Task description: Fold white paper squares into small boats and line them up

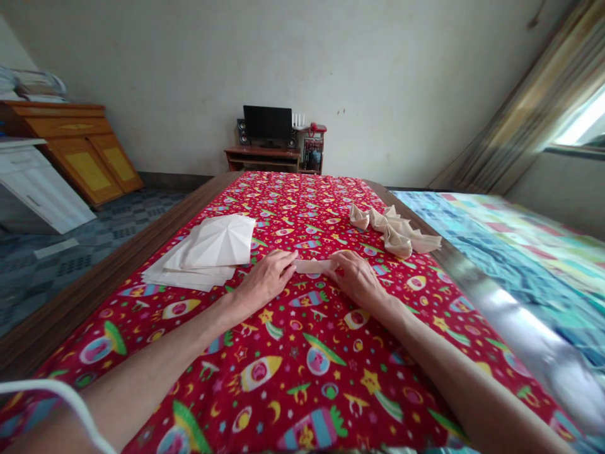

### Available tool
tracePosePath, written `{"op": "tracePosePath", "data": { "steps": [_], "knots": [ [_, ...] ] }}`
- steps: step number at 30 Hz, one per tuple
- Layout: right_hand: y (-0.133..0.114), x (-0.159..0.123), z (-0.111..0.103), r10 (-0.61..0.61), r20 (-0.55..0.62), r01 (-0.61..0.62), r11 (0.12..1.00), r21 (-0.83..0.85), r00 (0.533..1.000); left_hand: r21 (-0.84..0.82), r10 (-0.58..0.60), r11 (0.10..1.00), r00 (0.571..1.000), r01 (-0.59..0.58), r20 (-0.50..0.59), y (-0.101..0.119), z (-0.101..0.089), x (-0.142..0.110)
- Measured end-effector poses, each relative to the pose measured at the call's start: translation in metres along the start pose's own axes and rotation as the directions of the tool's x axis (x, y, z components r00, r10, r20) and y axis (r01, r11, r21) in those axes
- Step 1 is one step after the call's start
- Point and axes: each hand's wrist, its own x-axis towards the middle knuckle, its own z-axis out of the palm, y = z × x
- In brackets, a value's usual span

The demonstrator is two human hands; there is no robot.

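A narrow strip of folded white paper [312,267] lies across the middle of the red patterned cloth [297,340]. At its left end, my left hand [267,274] pinches it between thumb and fingers. My right hand [355,274] closes on the other end, and its fingers hide that tip. To the left of my hands sits a stack of creased white paper sheets [220,243], the top one marked with folds radiating from its centre. Several folded paper pieces [397,233] with pointed tips rest to the right, beyond my right hand.
The cloth covers a brown wooden table [61,328]. A white cable [61,388] crosses over my left forearm at lower left. A bed with a patchwork cover [510,252] adjoins the table on the right. A desk with a monitor [268,123] stands against the far wall.
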Motion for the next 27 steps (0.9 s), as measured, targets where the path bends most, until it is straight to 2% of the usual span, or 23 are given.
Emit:
{"op": "tracePosePath", "data": {
  "steps": [4, 6, 8, 11, 14, 17, 19, 21, 23, 25, 27],
  "knots": [
    [-0.003, -0.002, -0.001, 0.011, -0.050, -0.009, 0.998, 0.056, 0.999, -0.038, -0.111, 0.993, 0.989, 0.108, -0.096, 0.000, 0.005, 0.000],
    [-0.008, -0.004, -0.003, 0.003, -0.073, 0.000, 0.999, 0.039, 0.997, -0.132, -0.208, 0.973, 0.969, 0.190, -0.135, 0.002, 0.006, 0.000],
    [-0.015, -0.006, -0.004, 0.008, -0.099, -0.007, 1.000, 0.010, 0.995, -0.289, -0.333, 0.910, 0.940, 0.298, -0.078, 0.008, 0.006, 0.001],
    [-0.027, -0.008, -0.005, -0.004, -0.129, -0.001, 0.999, -0.040, 0.992, -0.443, -0.436, 0.781, 0.892, 0.440, 0.117, 0.021, 0.002, 0.005],
    [-0.038, -0.010, -0.004, -0.070, -0.115, 0.062, 0.996, -0.068, 0.991, -0.439, -0.438, 0.759, 0.876, 0.480, 0.199, 0.034, -0.001, 0.012],
    [-0.043, -0.013, -0.003, -0.101, -0.087, 0.096, 0.994, -0.051, 0.991, -0.392, -0.452, 0.774, 0.867, 0.497, 0.207, 0.038, 0.000, 0.020],
    [-0.045, -0.015, -0.005, -0.090, -0.072, 0.092, 0.995, 0.024, 0.993, -0.403, -0.437, 0.778, 0.876, 0.482, 0.204, 0.037, 0.001, 0.023],
    [-0.046, -0.015, -0.007, -0.029, -0.044, 0.036, 0.988, 0.151, 0.999, -0.425, -0.406, 0.784, 0.892, 0.452, 0.199, 0.036, 0.001, 0.023],
    [-0.046, -0.012, -0.009, 0.088, -0.016, -0.081, 0.962, 0.262, 0.996, -0.432, -0.388, 0.791, 0.901, 0.434, 0.194, 0.037, 0.000, 0.023],
    [-0.045, -0.008, -0.009, 0.216, 0.000, -0.205, 0.928, 0.311, 0.976, -0.427, -0.376, 0.802, 0.908, 0.419, 0.186, 0.039, 0.000, 0.022],
    [-0.044, -0.004, -0.007, 0.290, 0.006, -0.276, 0.904, 0.328, 0.957, -0.430, -0.343, 0.817, 0.924, 0.383, 0.172, 0.041, 0.000, 0.021]
  ]
}}
